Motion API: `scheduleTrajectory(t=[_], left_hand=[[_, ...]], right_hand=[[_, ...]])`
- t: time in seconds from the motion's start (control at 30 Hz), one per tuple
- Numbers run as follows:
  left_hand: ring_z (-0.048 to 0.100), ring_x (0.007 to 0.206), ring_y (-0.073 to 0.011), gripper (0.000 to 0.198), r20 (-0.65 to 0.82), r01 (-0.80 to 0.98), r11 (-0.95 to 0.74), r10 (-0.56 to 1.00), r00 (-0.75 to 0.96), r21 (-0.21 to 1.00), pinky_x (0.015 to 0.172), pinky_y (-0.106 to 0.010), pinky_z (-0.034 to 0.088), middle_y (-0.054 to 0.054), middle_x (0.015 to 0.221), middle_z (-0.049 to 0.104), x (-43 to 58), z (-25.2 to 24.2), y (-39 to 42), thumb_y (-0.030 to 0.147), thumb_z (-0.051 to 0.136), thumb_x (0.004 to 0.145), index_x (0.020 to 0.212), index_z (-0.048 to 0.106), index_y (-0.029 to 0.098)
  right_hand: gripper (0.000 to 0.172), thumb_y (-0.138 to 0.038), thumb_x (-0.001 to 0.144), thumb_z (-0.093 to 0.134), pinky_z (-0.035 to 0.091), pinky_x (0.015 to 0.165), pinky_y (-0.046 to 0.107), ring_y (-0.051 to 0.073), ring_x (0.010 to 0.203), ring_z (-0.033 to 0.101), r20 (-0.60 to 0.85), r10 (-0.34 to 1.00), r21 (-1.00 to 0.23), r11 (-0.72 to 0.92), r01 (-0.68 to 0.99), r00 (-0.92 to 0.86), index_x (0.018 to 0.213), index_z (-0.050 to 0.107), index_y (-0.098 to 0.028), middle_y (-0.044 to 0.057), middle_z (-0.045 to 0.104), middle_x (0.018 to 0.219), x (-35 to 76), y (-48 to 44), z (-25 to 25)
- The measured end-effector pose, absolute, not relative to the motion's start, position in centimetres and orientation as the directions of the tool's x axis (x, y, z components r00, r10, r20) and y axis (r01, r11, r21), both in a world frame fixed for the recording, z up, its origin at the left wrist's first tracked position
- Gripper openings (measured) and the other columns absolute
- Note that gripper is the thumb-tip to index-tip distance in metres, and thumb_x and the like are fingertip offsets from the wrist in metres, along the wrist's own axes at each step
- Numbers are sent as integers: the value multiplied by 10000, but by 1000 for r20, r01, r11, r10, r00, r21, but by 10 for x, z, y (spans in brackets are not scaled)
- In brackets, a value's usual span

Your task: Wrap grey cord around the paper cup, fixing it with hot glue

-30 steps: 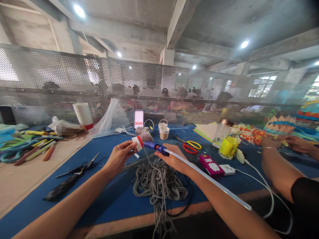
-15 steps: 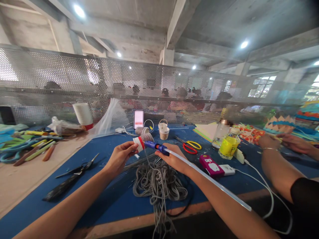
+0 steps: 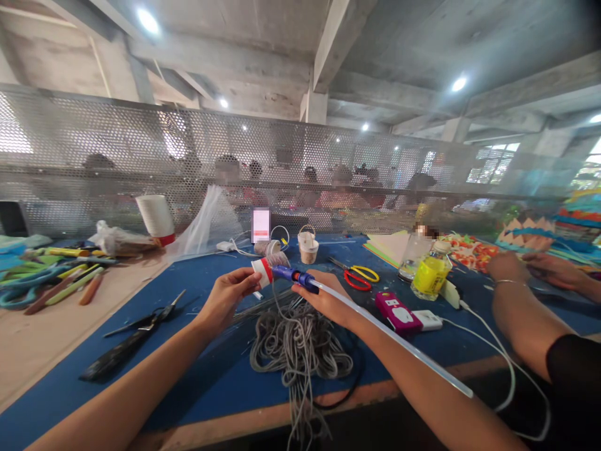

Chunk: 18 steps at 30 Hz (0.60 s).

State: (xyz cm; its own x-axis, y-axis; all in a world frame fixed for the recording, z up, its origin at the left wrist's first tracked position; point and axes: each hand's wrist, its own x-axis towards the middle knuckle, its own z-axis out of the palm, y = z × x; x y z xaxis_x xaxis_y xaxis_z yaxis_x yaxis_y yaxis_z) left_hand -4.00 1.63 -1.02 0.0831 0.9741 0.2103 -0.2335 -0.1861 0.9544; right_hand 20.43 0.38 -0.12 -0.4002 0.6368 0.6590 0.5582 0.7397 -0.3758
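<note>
Head view: left hand (image 3: 225, 299) closed on cup (image 3: 260, 271), above cord pile (image 3: 300, 347). Right hand (image 3: 328, 300) wrapped around glue gun (image 3: 293, 275), nozzle at cup, above cord pile. Scissors (image 3: 357, 275) beyond cord pile.

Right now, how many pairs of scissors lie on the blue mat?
2: a black pair left of the left hand, a red-and-yellow pair beyond the right hand. Clutter at far left may hide more.

The glue gun (image 3: 293, 275) is blue, cord (image 3: 300, 344) grey, cup (image 3: 260, 270) seemingly white-and-red.
</note>
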Motion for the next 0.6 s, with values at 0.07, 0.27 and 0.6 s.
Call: scheduleTrajectory(t=[0.07,0.27,0.6], left_hand=[[610,769,-140,214,219,-224,-194,971,94,955,779,-253,476,-29,811,703,-40,-11,17,326,786,725,852,746,158],[615,809,-153,221,244,-202,-215,961,128,955,798,-257,477,-47,861,726,-41,-13,18,328,772,742,890,756,164],[601,788,-150,239,225,-250,-191,968,114,949,776,-256,489,-44,841,706,-41,-11,17,337,786,720,871,762,153]], right_hand=[[310,-440,915,554,351,596,229,119,639,498,658,642,-386,737,555,-394,735,514,-191,-10,565,704,204,4,-1],[310,-441,897,578,364,602,229,120,623,497,661,653,-419,729,541,-369,725,555,-183,-12,564,670,204,4,0],[337,-471,839,633,454,713,248,157,753,607,570,786,-673,613,414,-237,991,665,-172,16,683,841,205,3,8]])
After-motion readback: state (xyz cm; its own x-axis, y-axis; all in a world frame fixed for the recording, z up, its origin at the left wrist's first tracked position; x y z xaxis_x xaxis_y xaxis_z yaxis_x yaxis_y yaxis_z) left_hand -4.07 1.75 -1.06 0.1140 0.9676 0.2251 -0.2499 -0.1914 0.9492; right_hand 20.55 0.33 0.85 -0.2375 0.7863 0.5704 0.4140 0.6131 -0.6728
